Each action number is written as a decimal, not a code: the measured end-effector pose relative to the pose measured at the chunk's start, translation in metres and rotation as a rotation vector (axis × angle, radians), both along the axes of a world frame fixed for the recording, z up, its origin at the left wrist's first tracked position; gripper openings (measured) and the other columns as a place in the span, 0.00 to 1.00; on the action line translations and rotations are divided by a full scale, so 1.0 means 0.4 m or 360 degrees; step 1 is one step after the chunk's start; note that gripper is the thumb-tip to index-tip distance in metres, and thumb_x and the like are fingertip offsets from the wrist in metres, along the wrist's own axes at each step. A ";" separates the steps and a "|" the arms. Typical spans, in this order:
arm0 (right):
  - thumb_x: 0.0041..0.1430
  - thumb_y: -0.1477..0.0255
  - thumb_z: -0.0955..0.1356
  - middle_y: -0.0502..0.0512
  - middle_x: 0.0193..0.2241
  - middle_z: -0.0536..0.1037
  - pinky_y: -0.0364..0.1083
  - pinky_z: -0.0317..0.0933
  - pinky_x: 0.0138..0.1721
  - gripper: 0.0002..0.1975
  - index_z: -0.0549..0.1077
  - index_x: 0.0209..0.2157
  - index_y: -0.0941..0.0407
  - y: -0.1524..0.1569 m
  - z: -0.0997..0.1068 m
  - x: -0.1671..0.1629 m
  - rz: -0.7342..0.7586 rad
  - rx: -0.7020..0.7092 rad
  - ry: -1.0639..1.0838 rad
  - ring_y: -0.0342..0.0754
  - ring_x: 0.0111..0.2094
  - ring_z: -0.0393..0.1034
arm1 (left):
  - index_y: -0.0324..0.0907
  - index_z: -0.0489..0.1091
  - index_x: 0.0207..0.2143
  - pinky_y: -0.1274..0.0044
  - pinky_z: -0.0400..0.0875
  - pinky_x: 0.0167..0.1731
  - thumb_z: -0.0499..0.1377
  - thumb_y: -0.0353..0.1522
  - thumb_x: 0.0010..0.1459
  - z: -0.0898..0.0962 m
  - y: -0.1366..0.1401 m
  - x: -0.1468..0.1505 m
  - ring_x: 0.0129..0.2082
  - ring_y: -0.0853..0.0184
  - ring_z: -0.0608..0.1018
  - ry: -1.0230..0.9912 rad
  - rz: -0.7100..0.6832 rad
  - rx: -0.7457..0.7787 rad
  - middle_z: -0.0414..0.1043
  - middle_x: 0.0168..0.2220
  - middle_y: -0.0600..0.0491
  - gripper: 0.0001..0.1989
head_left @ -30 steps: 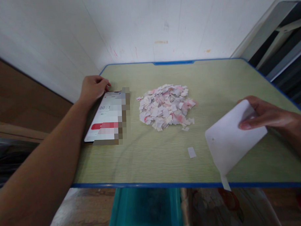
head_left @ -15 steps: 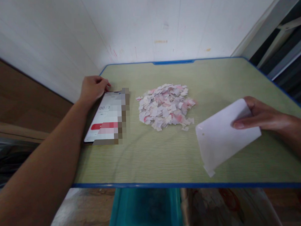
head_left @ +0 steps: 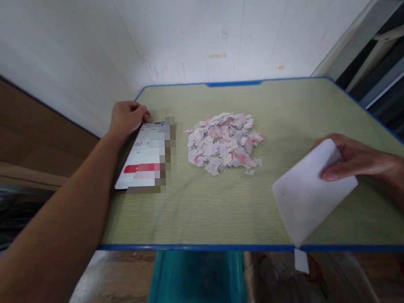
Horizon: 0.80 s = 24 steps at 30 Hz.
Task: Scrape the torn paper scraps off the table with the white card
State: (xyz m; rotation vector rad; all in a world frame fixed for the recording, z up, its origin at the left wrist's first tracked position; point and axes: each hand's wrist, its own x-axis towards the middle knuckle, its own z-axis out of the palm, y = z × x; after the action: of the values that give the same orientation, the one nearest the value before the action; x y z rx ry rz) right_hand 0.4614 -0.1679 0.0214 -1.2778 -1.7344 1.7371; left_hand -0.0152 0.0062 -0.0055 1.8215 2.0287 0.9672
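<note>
One paper scrap (head_left: 301, 261) appears past the worktop's (head_left: 204, 213) near edge, below the white card (head_left: 309, 194) pinched in the right hand's (head_left: 357, 158) grip, while the heap (head_left: 223, 144) lies at centre and the left hand (head_left: 127, 116) curls by the phone (head_left: 138, 149), its hold indeterminable.

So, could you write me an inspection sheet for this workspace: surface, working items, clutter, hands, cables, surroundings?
Surface: pale green table with blue edging.
Working items: white sheet; small paper scrap below its lower corner, past the table's front edge in view, contact unclear; pile of paper scraps, some pinkish.
Clutter: smartphone lying to the pile's left, partly pixelated.
Hands: right hand has its grip closed on the white sheet; left hand, fingers curled, is by the smartphone's far end, contact unclear.
Cables: nothing seen.
Surroundings: marked white wall behind; teal container below the front edge.
</note>
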 end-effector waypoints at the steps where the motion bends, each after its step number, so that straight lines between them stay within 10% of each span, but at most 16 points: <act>1: 0.37 0.71 0.80 0.47 0.17 0.79 0.38 0.63 0.15 0.07 0.83 0.23 0.53 -0.002 -0.002 -0.004 -0.0071 -0.0003 0.0062 0.44 0.15 0.71 | 0.37 0.73 0.28 0.78 0.58 0.24 0.56 0.30 0.51 0.000 0.001 0.000 0.22 0.71 0.67 -0.0003 0.0000 0.0004 0.67 0.22 0.54 0.07; 10: 0.37 0.67 0.81 0.47 0.21 0.81 0.37 0.65 0.18 0.10 0.81 0.23 0.53 0.005 -0.020 -0.071 -0.0950 0.0233 0.0236 0.41 0.18 0.72 | 0.37 0.72 0.27 0.78 0.57 0.24 0.55 0.30 0.51 -0.003 0.009 -0.005 0.22 0.72 0.66 -0.0007 -0.0002 0.0018 0.66 0.22 0.54 0.07; 24: 0.36 0.67 0.81 0.49 0.21 0.81 0.38 0.65 0.17 0.10 0.83 0.24 0.53 0.013 -0.013 -0.025 -0.0578 0.0200 0.0049 0.43 0.18 0.73 | 0.37 0.73 0.27 0.78 0.57 0.24 0.55 0.30 0.51 0.003 0.001 0.001 0.23 0.71 0.67 0.0002 0.0007 0.0015 0.66 0.21 0.55 0.07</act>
State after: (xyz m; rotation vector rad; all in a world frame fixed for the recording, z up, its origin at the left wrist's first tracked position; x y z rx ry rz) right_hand 0.4513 -0.1628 0.0162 -1.3992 -1.4589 1.4123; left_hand -0.0147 0.0065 -0.0044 1.8233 2.0331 0.9788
